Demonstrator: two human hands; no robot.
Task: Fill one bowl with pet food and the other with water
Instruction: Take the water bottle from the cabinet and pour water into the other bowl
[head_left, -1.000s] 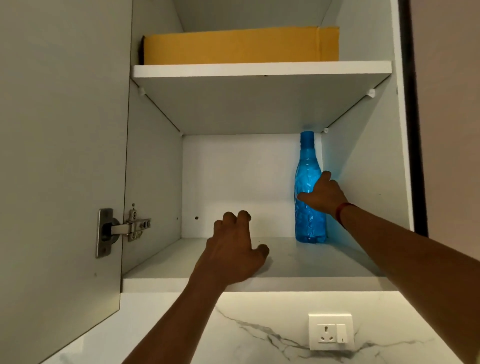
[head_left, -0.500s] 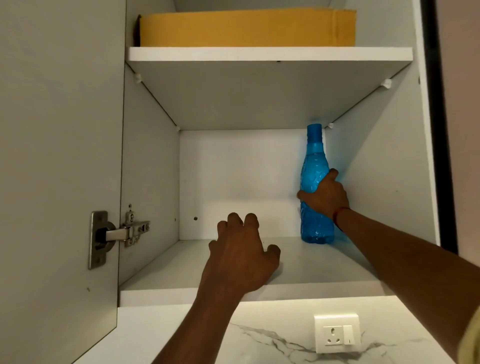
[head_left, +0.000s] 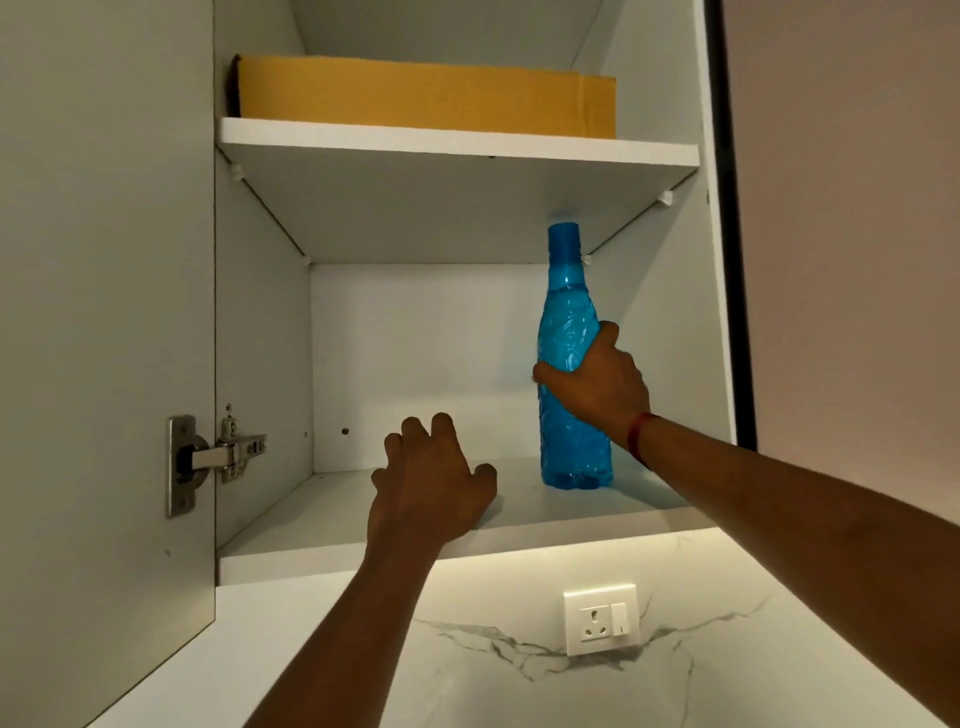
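A tall blue plastic bottle (head_left: 569, 322) with a blue cap stands upright at the right side of the lower cabinet shelf (head_left: 519, 519). My right hand (head_left: 597, 387) grips the bottle around its middle, fingers wrapped round its front. My left hand (head_left: 428, 480) rests on the front of the same shelf with its fingers bent, holding nothing. No bowls or pet food are in view.
The cabinet door (head_left: 104, 364) stands open on the left with a metal hinge (head_left: 208, 460). A flat yellow cardboard box (head_left: 426, 96) lies on the upper shelf. Below the cabinet is a marble wall with a white socket (head_left: 601, 618).
My right hand has closed round the bottle and the bottle has come forward and a little left on the shelf. My left hand stays on the shelf.
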